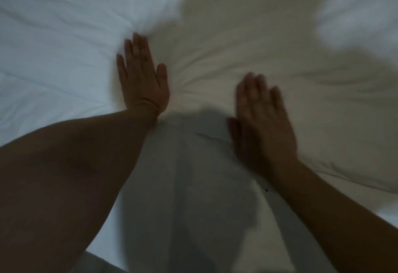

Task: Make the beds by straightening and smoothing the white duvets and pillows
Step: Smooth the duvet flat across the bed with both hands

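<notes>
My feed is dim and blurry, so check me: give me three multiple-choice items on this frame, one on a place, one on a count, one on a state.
1. Where does the left hand lie?
A. on the white bedding
B. on a wooden floor
C. on a headboard

2. How many hands show?
A. one
B. two
C. none

3. How are the fingers of the right hand?
A. curled in a fist
B. straight, laid on the fabric
C. pinching a corner

Answers:
1 A: creased white fabric surrounds its palm.
2 B: both forearms reach in from below.
3 B: its fingers are straight and grip nothing, though they are blurred.
</notes>
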